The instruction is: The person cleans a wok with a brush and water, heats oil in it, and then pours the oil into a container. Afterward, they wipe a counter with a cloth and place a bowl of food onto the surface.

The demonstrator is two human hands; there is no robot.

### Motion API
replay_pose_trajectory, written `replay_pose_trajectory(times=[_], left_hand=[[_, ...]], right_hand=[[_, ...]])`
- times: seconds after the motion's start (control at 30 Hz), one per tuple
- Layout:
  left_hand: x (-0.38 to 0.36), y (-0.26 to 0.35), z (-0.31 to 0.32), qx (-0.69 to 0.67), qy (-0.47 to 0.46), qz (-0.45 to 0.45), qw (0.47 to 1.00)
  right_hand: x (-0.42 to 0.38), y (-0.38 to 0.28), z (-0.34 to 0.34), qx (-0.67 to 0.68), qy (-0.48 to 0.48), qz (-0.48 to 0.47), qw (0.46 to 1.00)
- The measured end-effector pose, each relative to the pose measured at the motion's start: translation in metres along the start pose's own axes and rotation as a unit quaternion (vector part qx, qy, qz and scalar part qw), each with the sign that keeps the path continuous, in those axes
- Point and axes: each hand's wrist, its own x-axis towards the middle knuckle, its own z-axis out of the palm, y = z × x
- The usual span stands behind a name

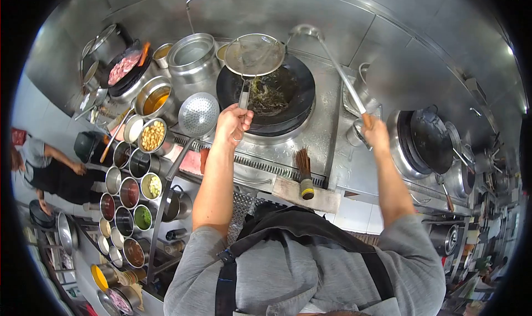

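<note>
My left hand is closed round the handle of a round fine-mesh strainer. The strainer is held over the back left part of a black wok, whose dark, shiny contents show below the mesh. My right hand grips the wooden end of a long-handled ladle. Its bowl is up at the back wall, to the right of the strainer and slightly blurred. Left of the wok lies a perforated skimmer, its long handle pointing toward me.
A bamboo brush rests at the stove's front edge. Left stand a lidded pot, a pot of amber liquid and several ingredient tins. A second wok sits at right. Another person stands at far left.
</note>
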Motion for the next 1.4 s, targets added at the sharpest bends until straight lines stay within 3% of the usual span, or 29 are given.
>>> replay_pose_trajectory(times=[0.07,0.13,0.27,0.43,0.53,0.57,0.6,0.63,0.67,0.73,0.77,0.83,0.93,1.0,1.07,1.1,1.13,1.17,1.2,1.23,1.3,1.4], left_hand=[[-0.006,0.002,0.018,0.043,0.036,0.014,0.998],[-0.005,-0.005,0.026,0.066,0.032,0.001,0.997],[0.010,-0.024,0.043,0.090,-0.005,-0.039,0.995],[0.029,-0.047,0.133,0.149,-0.047,-0.019,0.987],[0.079,-0.077,0.187,0.271,-0.035,0.019,0.962],[0.111,-0.096,0.226,0.470,-0.008,0.083,0.878],[0.119,-0.101,0.252,0.582,0.007,0.079,0.809],[0.170,-0.135,0.249,0.674,0.024,0.149,0.723],[0.176,-0.144,0.270,0.731,0.040,0.108,0.673],[0.172,-0.170,0.298,0.815,0.032,0.128,0.565],[0.183,-0.186,0.297,0.816,0.031,0.130,0.562],[0.214,-0.220,0.282,0.866,-0.026,0.132,0.481],[0.230,-0.227,0.284,0.877,-0.001,0.145,0.458],[0.217,-0.215,0.295,0.869,0.022,0.134,0.476],[0.191,-0.199,0.308,0.821,0.081,0.184,0.534],[0.188,-0.198,0.300,0.795,0.060,0.281,0.535],[0.171,-0.190,0.305,0.795,0.066,0.281,0.533],[0.145,-0.177,0.320,0.688,0.050,0.187,0.700],[0.128,-0.172,0.328,0.545,0.031,0.085,0.834],[0.121,-0.177,0.327,0.542,0.037,0.088,0.835],[0.111,-0.189,0.327,0.292,-0.031,0.019,0.956],[0.110,-0.213,0.335,0.155,-0.077,-0.091,0.981]], right_hand=[[-0.041,-0.005,0.012,0.109,-0.068,0.111,0.986],[-0.084,0.017,0.035,0.085,-0.061,0.138,0.985],[-0.176,0.053,0.036,0.158,-0.065,0.204,0.964],[-0.254,0.081,0.016,0.160,-0.125,0.271,0.941],[-0.279,0.086,0.012,0.167,-0.148,0.320,0.921],[-0.288,0.094,0.010,0.171,-0.155,0.317,0.920],[-0.294,0.091,0.012,0.175,-0.166,0.313,0.919],[-0.292,0.089,0.006,0.179,-0.189,0.327,0.908],[-0.293,0.091,0.005,0.150,-0.196,0.311,0.918],[-0.286,0.091,-0.008,0.169,-0.226,0.321,0.904],[-0.287,0.099,-0.005,0.172,-0.244,0.320,0.899],[-0.287,0.111,-0.007,0.177,-0.263,0.314,0.895],[-0.278,0.125,-0.015,0.180,-0.273,0.308,0.893],[-0.277,0.133,-0.018,0.192,-0.276,0.286,0.898],[-0.273,0.141,-0.017,0.204,-0.269,0.274,0.901],[-0.272,0.147,-0.013,0.213,-0.274,0.274,0.897],[-0.269,0.151,-0.011,0.221,-0.280,0.275,0.893],[-0.263,0.151,-0.011,0.222,-0.282,0.268,0.894],[-0.258,0.150,-0.012,0.219,-0.277,0.257,0.899],[-0.252,0.150,-0.013,0.216,-0.273,0.246,0.905],[-0.247,0.151,-0.009,0.218,-0.278,0.242,0.904],[-0.250,0.150,0.006,0.217,-0.275,0.232,0.907]])
